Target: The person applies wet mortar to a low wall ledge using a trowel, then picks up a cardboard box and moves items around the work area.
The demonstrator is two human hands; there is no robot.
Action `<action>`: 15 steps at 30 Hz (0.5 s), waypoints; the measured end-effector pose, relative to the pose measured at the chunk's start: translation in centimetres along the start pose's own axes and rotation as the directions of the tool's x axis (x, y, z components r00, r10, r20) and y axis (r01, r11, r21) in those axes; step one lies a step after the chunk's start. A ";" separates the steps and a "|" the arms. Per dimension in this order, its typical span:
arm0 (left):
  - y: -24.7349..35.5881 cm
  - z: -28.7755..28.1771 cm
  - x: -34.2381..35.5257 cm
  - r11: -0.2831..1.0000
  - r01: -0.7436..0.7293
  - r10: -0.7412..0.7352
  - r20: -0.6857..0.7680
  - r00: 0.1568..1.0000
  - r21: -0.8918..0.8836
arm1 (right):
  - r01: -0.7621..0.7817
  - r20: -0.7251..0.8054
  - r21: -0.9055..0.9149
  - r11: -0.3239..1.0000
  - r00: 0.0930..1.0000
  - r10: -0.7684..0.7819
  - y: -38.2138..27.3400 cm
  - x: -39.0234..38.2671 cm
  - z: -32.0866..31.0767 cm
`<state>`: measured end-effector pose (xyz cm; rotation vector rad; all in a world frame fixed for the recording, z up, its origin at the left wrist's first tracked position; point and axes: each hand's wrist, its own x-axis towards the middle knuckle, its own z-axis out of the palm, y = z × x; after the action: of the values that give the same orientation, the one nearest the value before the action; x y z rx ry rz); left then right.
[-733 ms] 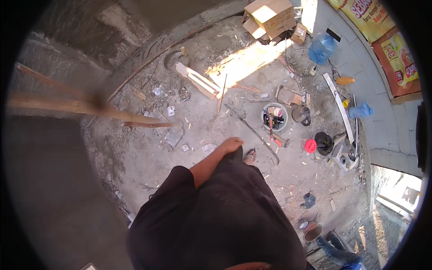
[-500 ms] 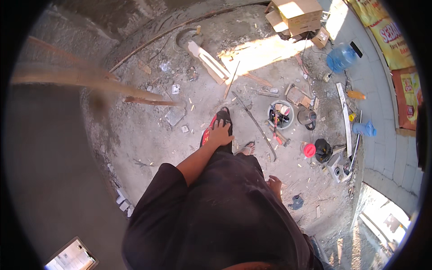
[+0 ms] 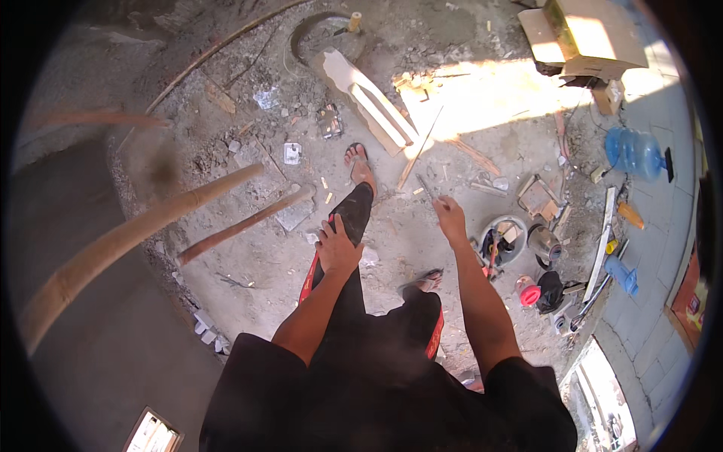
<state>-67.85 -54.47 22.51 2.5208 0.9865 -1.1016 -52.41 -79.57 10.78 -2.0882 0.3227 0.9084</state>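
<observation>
My left hand (image 3: 339, 248) rests flat on my left knee, on dark trousers (image 3: 352, 211) with a red side stripe, its fingers spread. Stretched out ahead on the right, my right hand (image 3: 450, 218) has its fingers closed round a thin dark rod (image 3: 425, 185). One end of the rod points away past my fingers; my hand and forearm hide the rest. Right of that forearm stands a pale round bucket (image 3: 525, 226) holding tools, with a red-handled tool (image 3: 493, 256) against its side. Both my feet, in sandals, are planted on the rough floor.
Bamboo poles (image 3: 151, 215) slant in from the left. Ahead lie a long split wood piece (image 3: 369, 102) and a cardboard box (image 3: 595, 38). Along the right are a blue water jug (image 3: 636, 153), a red-lidded jar (image 3: 529, 292), a black bag (image 3: 550, 288) and a white plank (image 3: 600, 245).
My right hand has come up from beside my body and reached forward to the rod on the floor. My left hand stays on the knee as my body and view shift.
</observation>
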 end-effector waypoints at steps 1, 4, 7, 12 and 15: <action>0.4 -1.4 2.6 0.999 -0.034 0.035 0.010 0.999 -0.022 | 0.119 -0.066 -0.077 0.990 0.990 -0.124 -0.6 5.3 3.3; 0.1 -4.4 7.3 0.994 -0.104 0.101 -0.077 0.992 -0.036 | 0.155 -0.005 -0.281 0.947 0.987 -0.163 -7.4 18.4 11.3; -0.1 -7.4 11.8 0.992 -0.125 0.122 -0.088 0.989 -0.023 | 0.098 0.064 -0.498 0.862 0.995 -0.077 -15.2 29.1 17.3; 0.5 -10.5 16.0 0.986 -0.067 0.061 -0.045 0.997 -0.151 | 0.057 0.075 -0.727 0.685 0.997 -0.004 -19.9 37.3 24.4; 0.9 -11.6 17.8 0.978 -0.064 0.064 -0.002 0.998 -0.197 | 0.146 -0.006 -0.770 0.622 0.972 -0.236 -17.4 37.0 23.8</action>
<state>-51.85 -41.23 17.80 2.3734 0.9556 -0.9404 -29.16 -47.19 -14.75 -2.8946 -0.3147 0.8853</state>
